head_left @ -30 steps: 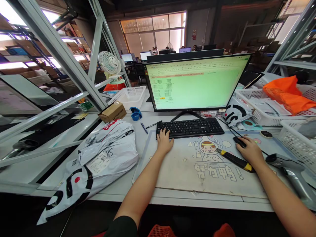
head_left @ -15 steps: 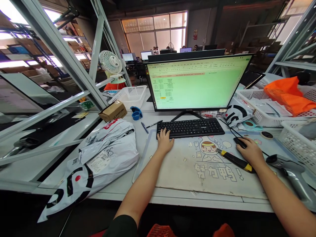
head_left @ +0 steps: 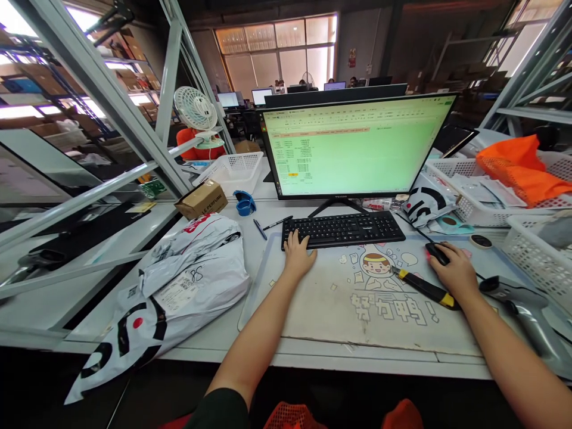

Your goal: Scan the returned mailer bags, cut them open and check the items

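My left hand (head_left: 300,255) rests at the left end of a black keyboard (head_left: 348,230), fingers spread over its keys and holding nothing. My right hand (head_left: 454,271) is curved over a black computer mouse (head_left: 437,253) on the pale desk mat (head_left: 313,313). A red glow shows at the mouse's left side. Behind the keyboard stands a monitor (head_left: 357,149) with a spreadsheet on a green background. Between my hands, closer to the right one, lies a yellow and black utility knife (head_left: 424,288). A grey barcode scanner (head_left: 522,310) lies just right of my right wrist.
A white plastic mailer bag (head_left: 192,292) covers the desk's left part. Behind it are a cardboard box (head_left: 202,201), a blue cap-like item (head_left: 244,203), pens (head_left: 260,229) and a white basket (head_left: 241,170). More baskets (head_left: 543,256) line the right side. Metal frame bars (head_left: 89,214) cross on the left.
The mouse and my right hand have shifted slightly to the right, and a red glow now shows beside the mouse. My left hand stays on the keyboard. The view has moved slightly.
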`<state>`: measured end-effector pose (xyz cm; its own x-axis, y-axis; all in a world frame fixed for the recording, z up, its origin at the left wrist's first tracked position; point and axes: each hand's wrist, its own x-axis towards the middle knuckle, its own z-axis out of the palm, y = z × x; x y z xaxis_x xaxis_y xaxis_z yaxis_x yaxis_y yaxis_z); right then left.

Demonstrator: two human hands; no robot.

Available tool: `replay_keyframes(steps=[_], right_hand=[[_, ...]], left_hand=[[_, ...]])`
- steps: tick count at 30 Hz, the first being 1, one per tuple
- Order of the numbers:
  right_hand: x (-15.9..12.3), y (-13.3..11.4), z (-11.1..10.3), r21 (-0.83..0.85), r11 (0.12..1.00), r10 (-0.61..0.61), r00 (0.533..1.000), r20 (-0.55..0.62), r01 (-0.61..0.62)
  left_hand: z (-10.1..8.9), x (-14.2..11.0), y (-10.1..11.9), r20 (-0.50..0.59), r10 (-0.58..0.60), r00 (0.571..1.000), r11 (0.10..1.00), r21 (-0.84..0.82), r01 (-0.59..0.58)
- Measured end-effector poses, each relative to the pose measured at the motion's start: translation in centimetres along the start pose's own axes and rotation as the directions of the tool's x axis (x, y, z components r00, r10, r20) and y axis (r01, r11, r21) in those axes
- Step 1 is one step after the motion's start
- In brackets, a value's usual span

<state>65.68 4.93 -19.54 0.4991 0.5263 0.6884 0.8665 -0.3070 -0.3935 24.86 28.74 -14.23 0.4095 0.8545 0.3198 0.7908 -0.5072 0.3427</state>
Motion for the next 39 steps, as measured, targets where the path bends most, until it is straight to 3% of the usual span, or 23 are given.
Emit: replay_keyframes(steps=[5,9,14,39], right_hand=[[-0.1,0.36,0.17,-0.049,0.997,0.056,0.994,0.096,-0.052],[-0.18,0.39,-0.03,-0.065,0.996,0.057,0.997,0.057,-0.053],[-0.16,0.36,0.06,-0.091,0.993,0.087,0.989,0.122,-0.076],[-0.01,0.61,0.44,-0.084,0.995,0.069,0.992,0.104,-0.061]], left_hand=[[0.03,0.0,0.12,-0.005,0.04,0.999,0.999,-0.001,-0.04],[0.28,0.02,-0.02,0.002,0.077,0.997,0.997,-0.018,-0.077],[0.42,0.05,-0.22,0.005,0.083,0.997,0.996,-0.029,-0.083],[-0.15,-0.04,0.52,0.059,0.06,0.996,0.998,0.025,-0.061]])
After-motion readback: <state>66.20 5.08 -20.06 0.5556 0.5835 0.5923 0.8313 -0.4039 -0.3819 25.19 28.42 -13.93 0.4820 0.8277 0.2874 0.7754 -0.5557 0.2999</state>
